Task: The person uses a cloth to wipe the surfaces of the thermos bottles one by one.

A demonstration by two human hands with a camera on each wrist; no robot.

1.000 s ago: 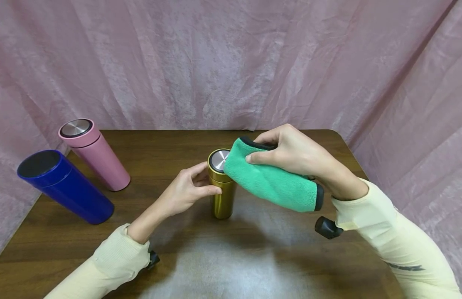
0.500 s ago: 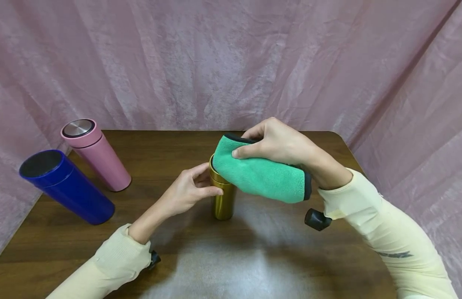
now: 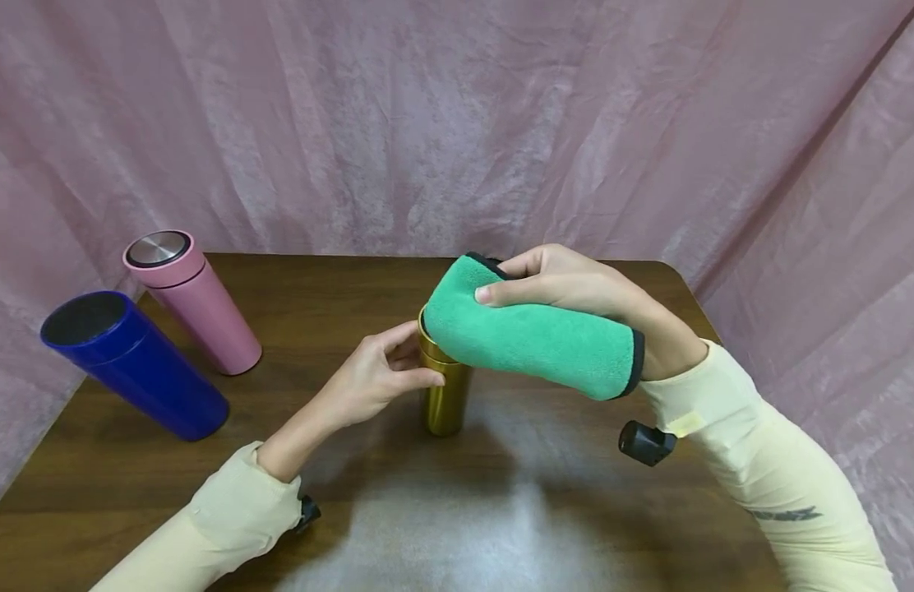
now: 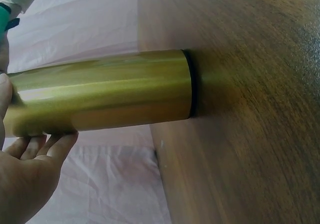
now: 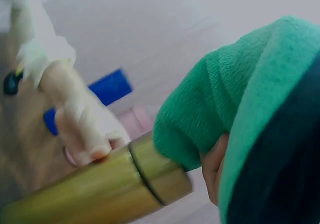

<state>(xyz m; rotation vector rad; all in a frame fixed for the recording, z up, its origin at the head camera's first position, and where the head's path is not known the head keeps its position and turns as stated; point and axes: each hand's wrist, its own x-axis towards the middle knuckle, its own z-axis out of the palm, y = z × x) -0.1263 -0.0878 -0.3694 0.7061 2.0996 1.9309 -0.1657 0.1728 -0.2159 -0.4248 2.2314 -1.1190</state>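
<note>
A gold thermos flask (image 3: 445,403) stands upright on the wooden table, and my left hand (image 3: 376,376) grips its upper body between thumb and fingers. In the left wrist view the flask (image 4: 105,93) shows its dark base ring at the tabletop. My right hand (image 3: 575,284) pinches a folded green cloth (image 3: 534,341) with black edging, thumb on the near side. One end of the cloth lies over the flask's lid and hides most of it. Seen from the right wrist, the cloth (image 5: 200,103) rests against the lid's end above the dark seam.
To the left stand a blue thermos flask (image 3: 142,370) and, behind it, a pink one (image 3: 201,308) with a steel-topped lid. The brown table (image 3: 575,510) ends at the back against a pink curtain (image 3: 442,123). Black wrist cameras hang under both sleeves.
My right hand has brought the cloth leftward over the flask's lid, then drawn slightly back to the right and tilted it. The left hand keeps its hold on the gold flask.
</note>
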